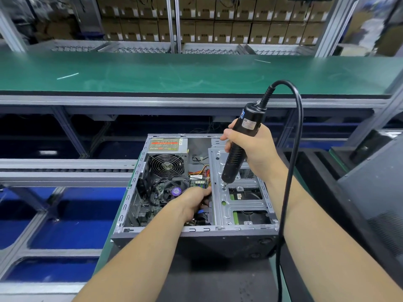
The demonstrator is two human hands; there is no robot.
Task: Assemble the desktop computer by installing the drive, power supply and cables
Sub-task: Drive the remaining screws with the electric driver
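Right hand [250, 149] grip wraps the electric screwdriver [238, 147], long axis tilted, bit on the drive cage [237, 192] screw directly below. Left hand [193, 201] steadies the cage's left edge inside the case [196, 234]; its grip is hidden.

I count one open computer case [194, 232] in front of me, one power supply [167, 145] inside it, two round fans [167, 165], one electric screwdriver [237, 147] with one cord [293, 171], and my two hands [257, 149].

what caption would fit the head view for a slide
Right hand drives an electric screwdriver into the drive cage of an open computer case while the left hand reaches inside.
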